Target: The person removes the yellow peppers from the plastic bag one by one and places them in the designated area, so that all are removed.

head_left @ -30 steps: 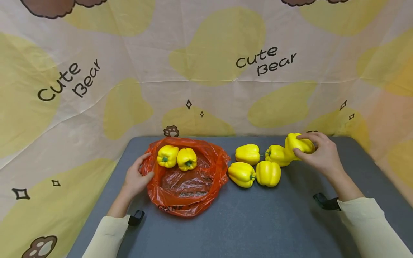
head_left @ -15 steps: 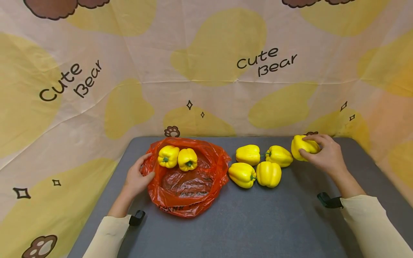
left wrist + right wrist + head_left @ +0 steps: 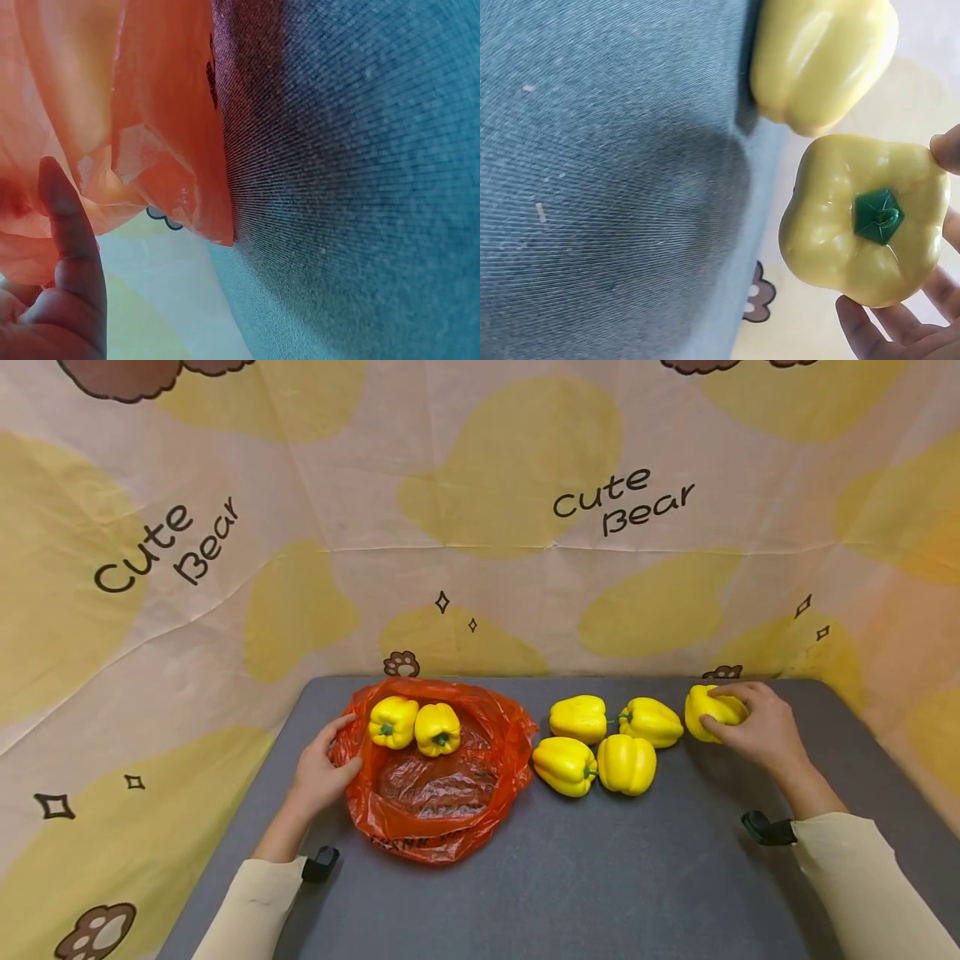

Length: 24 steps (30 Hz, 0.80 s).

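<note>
The right hand (image 3: 761, 727) over there has its fingers set round a yellow pepper (image 3: 701, 706), thumb on one flank and fingertips on another; whether it bears on the tabletop (image 3: 585, 877), I can't tell. Its green stem (image 3: 868, 208) faces the wrist, so the long axis seems to run back along the arm.

Just to its left are four loose peppers (image 3: 627, 765), lying between it and the red plastic bag (image 3: 480, 843). The bag's mouth gapes upward, with the left hand (image 3: 321, 772) far nearer to it, resting against the rim, thumb and fingers wide apart. Two bagged peppers (image 3: 393, 723) sit side by side inside, stems towards the person.

The peppers are blocky, lobed and glossy; the bag is thin and crinkled; the tabletop is grey-blue, matt and finely ribbed. Behind hangs a creased, printed cloth (image 3: 487, 468).
</note>
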### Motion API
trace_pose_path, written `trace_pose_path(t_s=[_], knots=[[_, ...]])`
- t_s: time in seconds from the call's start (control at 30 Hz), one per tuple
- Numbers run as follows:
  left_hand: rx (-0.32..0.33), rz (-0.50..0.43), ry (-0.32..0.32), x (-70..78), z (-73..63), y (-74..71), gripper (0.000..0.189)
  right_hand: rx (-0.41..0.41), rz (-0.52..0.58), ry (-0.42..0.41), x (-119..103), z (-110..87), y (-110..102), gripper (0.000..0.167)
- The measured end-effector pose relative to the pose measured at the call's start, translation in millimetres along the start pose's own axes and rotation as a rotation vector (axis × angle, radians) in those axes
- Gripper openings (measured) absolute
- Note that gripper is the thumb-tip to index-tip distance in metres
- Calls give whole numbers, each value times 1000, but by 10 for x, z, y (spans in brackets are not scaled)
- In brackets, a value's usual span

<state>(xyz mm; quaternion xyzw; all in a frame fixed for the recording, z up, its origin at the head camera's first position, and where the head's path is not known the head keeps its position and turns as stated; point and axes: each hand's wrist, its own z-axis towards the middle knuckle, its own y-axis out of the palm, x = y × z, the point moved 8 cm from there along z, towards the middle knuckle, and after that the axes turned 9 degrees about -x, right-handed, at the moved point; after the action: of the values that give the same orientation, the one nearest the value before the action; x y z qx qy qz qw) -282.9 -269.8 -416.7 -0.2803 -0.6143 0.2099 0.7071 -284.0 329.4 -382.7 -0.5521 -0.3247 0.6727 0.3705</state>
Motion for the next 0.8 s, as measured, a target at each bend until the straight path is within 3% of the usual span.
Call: trace_pose_path(t_s=[0.33, 0.8], knots=[[1, -5, 7, 7, 11, 1, 62, -38, 12, 20, 159, -16, 135, 49], [-6, 1, 8, 19, 14, 5, 62, -36, 10, 17, 210, -56, 218, 49]])
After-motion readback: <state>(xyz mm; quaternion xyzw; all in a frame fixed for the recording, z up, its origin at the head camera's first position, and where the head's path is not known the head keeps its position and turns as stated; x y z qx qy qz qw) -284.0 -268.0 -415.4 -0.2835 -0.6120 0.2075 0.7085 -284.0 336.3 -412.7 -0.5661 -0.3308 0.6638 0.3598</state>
